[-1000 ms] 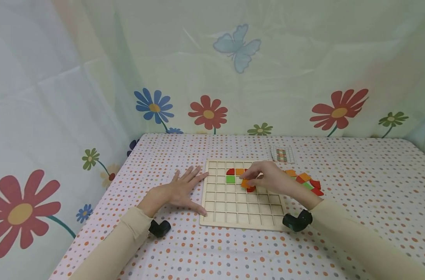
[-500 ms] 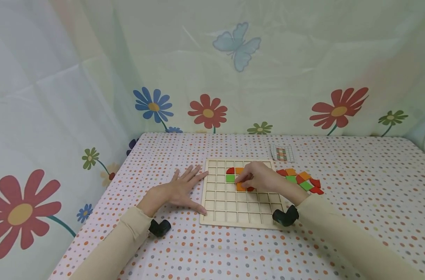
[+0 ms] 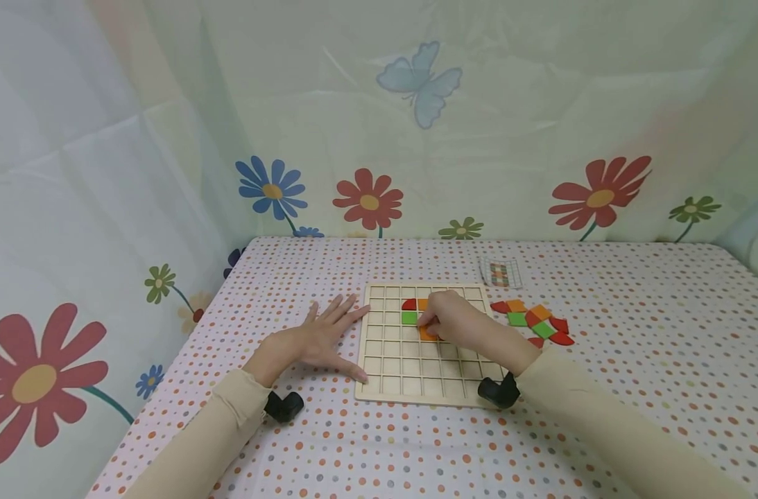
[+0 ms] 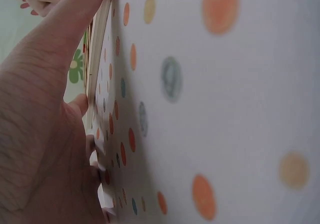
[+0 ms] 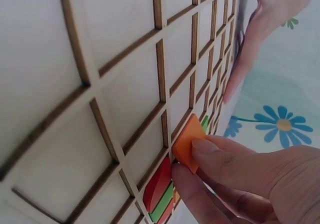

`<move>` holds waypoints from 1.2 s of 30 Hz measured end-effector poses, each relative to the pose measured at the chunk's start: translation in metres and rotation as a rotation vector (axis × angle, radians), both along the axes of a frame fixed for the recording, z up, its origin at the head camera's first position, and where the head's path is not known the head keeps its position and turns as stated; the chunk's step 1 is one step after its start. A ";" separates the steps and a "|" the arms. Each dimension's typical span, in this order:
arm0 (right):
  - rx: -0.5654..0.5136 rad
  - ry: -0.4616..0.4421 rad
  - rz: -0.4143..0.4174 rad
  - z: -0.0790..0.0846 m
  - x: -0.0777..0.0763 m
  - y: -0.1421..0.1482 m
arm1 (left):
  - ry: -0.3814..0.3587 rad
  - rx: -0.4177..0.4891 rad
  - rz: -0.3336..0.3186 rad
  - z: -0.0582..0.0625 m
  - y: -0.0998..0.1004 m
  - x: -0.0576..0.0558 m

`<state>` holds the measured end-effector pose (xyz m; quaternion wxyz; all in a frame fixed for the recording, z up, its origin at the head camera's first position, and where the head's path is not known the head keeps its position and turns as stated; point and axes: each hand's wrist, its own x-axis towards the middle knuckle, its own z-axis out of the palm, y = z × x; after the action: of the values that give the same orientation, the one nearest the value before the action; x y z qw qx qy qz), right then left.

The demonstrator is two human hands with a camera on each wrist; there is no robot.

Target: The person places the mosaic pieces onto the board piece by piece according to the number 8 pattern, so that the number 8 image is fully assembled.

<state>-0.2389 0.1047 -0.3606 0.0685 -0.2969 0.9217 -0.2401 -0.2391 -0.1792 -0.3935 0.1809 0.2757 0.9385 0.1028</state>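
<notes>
On the table lies a square wooden grid board (image 3: 391,367). My right hand (image 3: 456,320) is over its middle, thumb and finger pinching an orange square tile (image 5: 189,139) at one grid cell, its edge slightly raised. Beside it in the right wrist view sit a red rounded tile (image 5: 156,185) and a green tile (image 5: 162,203). Left of the hand, the head view shows another red rounded tile (image 3: 408,304) above a green square tile (image 3: 409,317). My left hand (image 3: 319,341) lies spread on the table, thumb and forefinger tips touching the board's left edge.
Several loose red, green and orange tiles (image 3: 544,329) lie right of the board. Behind it is a small printed pattern card (image 3: 502,274). A dotted cloth (image 3: 428,450) covers the table, and a flowered curtain (image 3: 510,138) hangs behind.
My right hand has moved left and down with the orange tile, bringing it to a cell under the green one. More loose tiles show beside the arm. The left hand stays put.
</notes>
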 end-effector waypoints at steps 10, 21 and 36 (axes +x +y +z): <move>0.075 0.037 -0.010 -0.004 -0.001 -0.006 | -0.006 0.003 0.003 0.000 0.000 0.000; -0.046 0.109 0.029 -0.014 0.005 0.013 | 0.009 -0.006 0.011 0.000 0.001 0.002; -0.078 0.155 -0.120 0.002 0.031 0.098 | -0.001 -0.014 0.021 -0.001 0.001 0.002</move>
<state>-0.2081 0.2029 -0.3588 -0.0289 -0.2612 0.9303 -0.2560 -0.2372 -0.1784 -0.3945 0.1823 0.2647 0.9418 0.0985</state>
